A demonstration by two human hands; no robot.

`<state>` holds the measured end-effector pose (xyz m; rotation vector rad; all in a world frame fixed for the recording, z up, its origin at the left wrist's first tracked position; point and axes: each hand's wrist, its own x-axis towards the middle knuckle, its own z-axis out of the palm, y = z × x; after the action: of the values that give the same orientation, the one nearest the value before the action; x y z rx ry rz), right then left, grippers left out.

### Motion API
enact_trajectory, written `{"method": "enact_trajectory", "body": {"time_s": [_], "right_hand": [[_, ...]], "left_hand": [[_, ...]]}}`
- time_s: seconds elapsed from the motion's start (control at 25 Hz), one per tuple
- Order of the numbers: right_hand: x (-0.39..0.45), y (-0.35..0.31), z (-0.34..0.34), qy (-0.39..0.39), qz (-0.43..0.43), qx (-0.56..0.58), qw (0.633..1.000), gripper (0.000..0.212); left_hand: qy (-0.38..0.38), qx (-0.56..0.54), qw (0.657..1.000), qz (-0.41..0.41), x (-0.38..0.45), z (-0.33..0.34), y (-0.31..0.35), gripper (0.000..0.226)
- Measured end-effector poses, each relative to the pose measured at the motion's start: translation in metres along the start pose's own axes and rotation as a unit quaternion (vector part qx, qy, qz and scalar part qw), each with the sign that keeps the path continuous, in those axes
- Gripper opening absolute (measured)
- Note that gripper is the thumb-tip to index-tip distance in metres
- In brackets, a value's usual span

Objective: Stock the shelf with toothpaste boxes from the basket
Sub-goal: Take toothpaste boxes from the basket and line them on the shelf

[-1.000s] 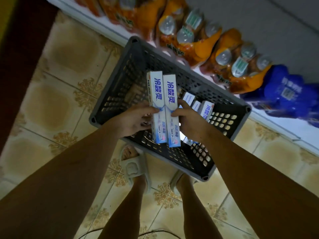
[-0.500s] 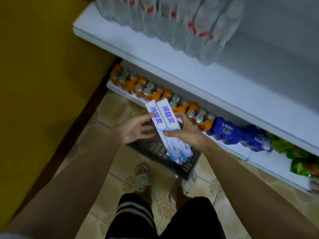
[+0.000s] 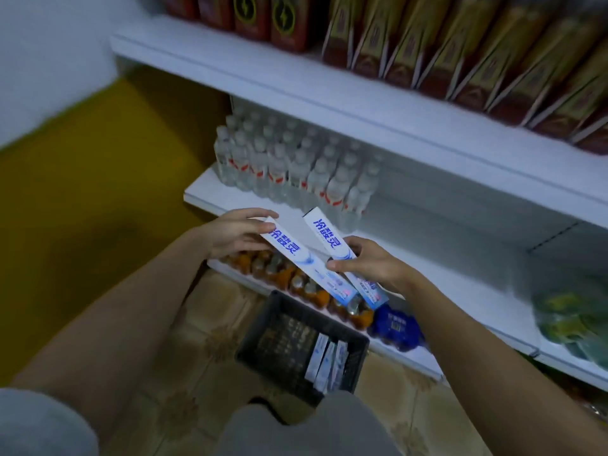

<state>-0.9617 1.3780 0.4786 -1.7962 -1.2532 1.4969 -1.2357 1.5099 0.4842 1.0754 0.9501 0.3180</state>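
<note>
Two toothpaste boxes (image 3: 329, 258), grasped by left hand (image 3: 235, 233) and right hand (image 3: 371, 266), are angled lengthwise toward the shelf (image 3: 427, 258) gap at centre right.

Left toothpaste box (image 3: 297, 258): blue characters 冷酸灵 along white face, small print near lower end too blurred to read. Right toothpaste box (image 3: 332, 240): same blue 冷酸灵, lower print unreadable. Red cartons (image 3: 263, 18) at top shelf left end: round yellow-green lightning-bolt sign, no legible words. Blue pack (image 3: 394, 325) on bottom shelf: white label, text illegible.
</note>
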Motion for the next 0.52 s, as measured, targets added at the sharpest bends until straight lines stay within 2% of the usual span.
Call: {"method": "enact_trajectory", "body": {"time_s": [0.08, 0.16, 0.24, 0.32, 0.4, 0.48, 0.52], "right_hand": [[-0.007, -0.013, -0.015, 0.063, -0.022, 0.04, 0.997, 0.049], [-0.014, -0.029, -0.028, 0.095, -0.049, 0.107, 0.988, 0.047], [-0.02, -0.049, -0.035, 0.11, -0.082, 0.153, 0.979, 0.047], [-0.025, -0.071, -0.039, 0.14, -0.115, 0.185, 0.966, 0.048], [-0.031, -0.092, -0.048, 0.17, -0.145, 0.207, 0.952, 0.047], [-0.038, -0.111, -0.059, 0.17, -0.168, 0.211, 0.948, 0.045], [-0.043, -0.12, -0.063, 0.164, -0.176, 0.204, 0.949, 0.044]], "left_hand": [[0.047, -0.055, 0.997, 0.03, -0.007, -0.015, 0.019, 0.09], [0.091, -0.122, 0.987, 0.059, -0.011, -0.022, 0.036, 0.069], [0.101, -0.165, 0.978, 0.08, -0.016, -0.022, 0.053, 0.046], [0.075, -0.167, 0.977, 0.107, -0.022, -0.02, 0.07, 0.05], [0.034, -0.104, 0.988, 0.109, -0.029, -0.017, 0.094, 0.051], [0.004, 0.08, 0.994, 0.08, -0.034, -0.013, 0.124, 0.053], [-0.018, 0.19, 0.98, 0.06, -0.038, -0.007, 0.142, 0.056]]}}
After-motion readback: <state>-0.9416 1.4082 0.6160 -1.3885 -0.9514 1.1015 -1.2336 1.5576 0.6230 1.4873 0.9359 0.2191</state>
